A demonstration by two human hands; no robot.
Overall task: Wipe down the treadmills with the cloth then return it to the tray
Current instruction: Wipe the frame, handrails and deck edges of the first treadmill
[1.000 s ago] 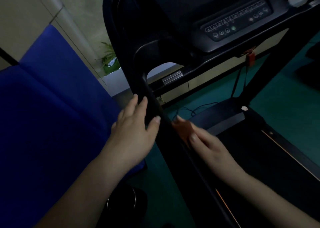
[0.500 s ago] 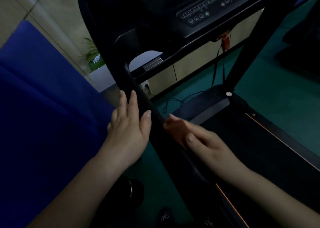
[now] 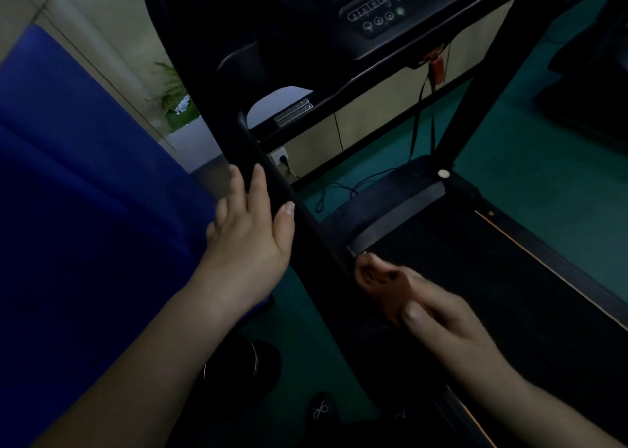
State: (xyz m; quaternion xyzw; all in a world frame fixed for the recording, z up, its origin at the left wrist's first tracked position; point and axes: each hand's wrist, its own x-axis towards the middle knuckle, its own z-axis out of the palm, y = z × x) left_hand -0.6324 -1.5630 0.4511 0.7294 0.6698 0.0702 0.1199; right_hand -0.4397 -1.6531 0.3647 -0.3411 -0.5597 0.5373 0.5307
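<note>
Two hands mid-frame: my left hand (image 3: 251,240) flat on the treadmill rail (image 3: 253,140), right hand (image 3: 431,311) pinching a cloth (image 3: 370,274) I judge soft and light

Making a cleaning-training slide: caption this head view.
Left hand rests on the treadmill handrail while the right hand holds an orange cloth against it.

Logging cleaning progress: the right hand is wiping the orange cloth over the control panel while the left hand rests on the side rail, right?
Not quite. In the head view the right hand holds the orange cloth against the side rail, below the left hand, not on the control panel. The left hand does rest on that rail.
</note>
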